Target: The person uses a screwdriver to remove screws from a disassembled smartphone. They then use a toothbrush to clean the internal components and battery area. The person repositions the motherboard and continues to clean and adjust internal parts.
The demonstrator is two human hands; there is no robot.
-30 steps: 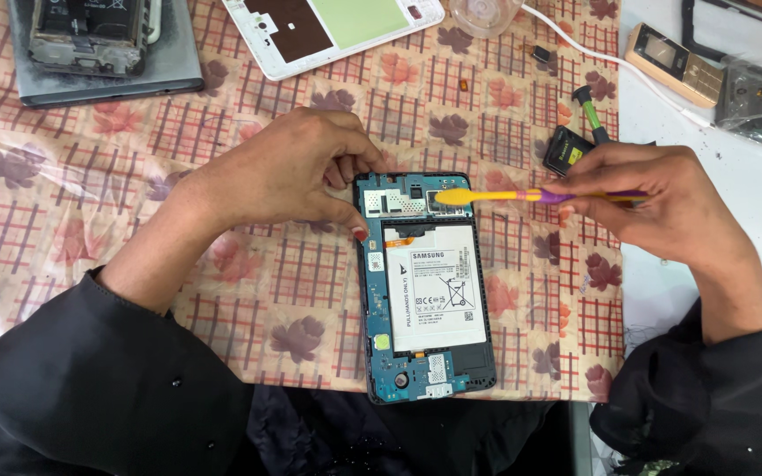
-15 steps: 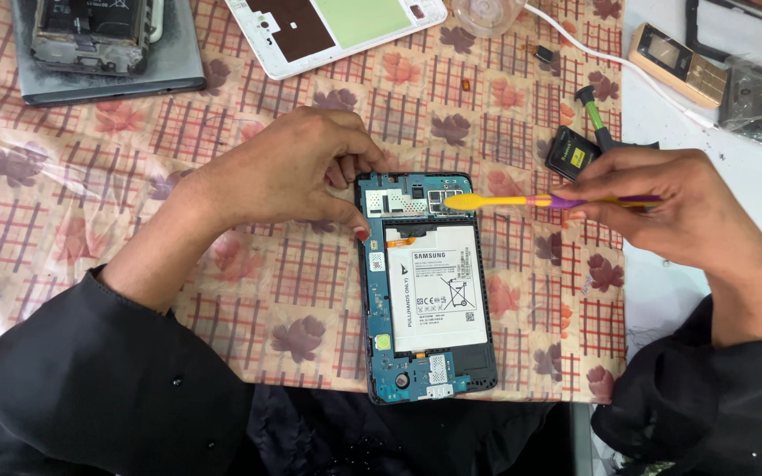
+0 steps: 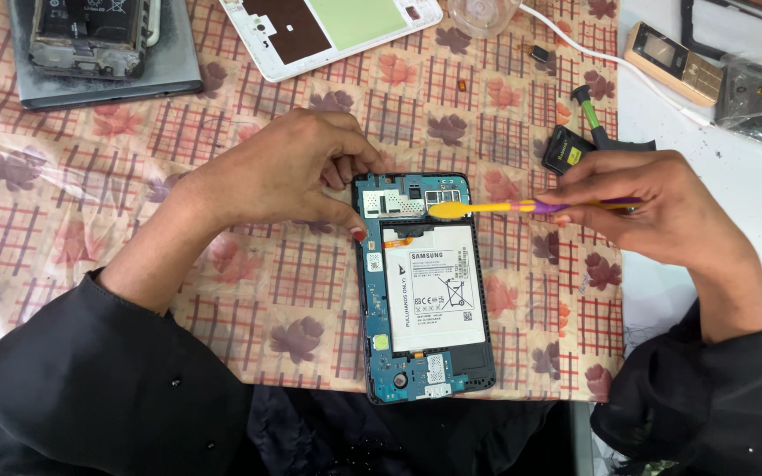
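Hands: left [image 3: 288, 172] steadying opened tablet [image 3: 423, 286], right [image 3: 654, 207] with toothbrush [image 3: 522, 208] above it

I'm looking down at an electronics repair bench, a small workshop setup by every sign. An opened tablet [image 3: 425, 286] lies back-off on a flowered, checked tablecloth [image 3: 249, 264], circuit board and battery bare. Up top left I see a gutted device [image 3: 90, 35] sitting on a grey slab [image 3: 156, 79], and next to it a detached white back cover [image 3: 328, 26]. To the right there's a green-handled screwdriver [image 3: 590, 113], a small black part [image 3: 568, 150], a gold-coloured phone [image 3: 674, 63] and a white cable [image 3: 610, 60]. Loose parts everywhere: a repair bench.
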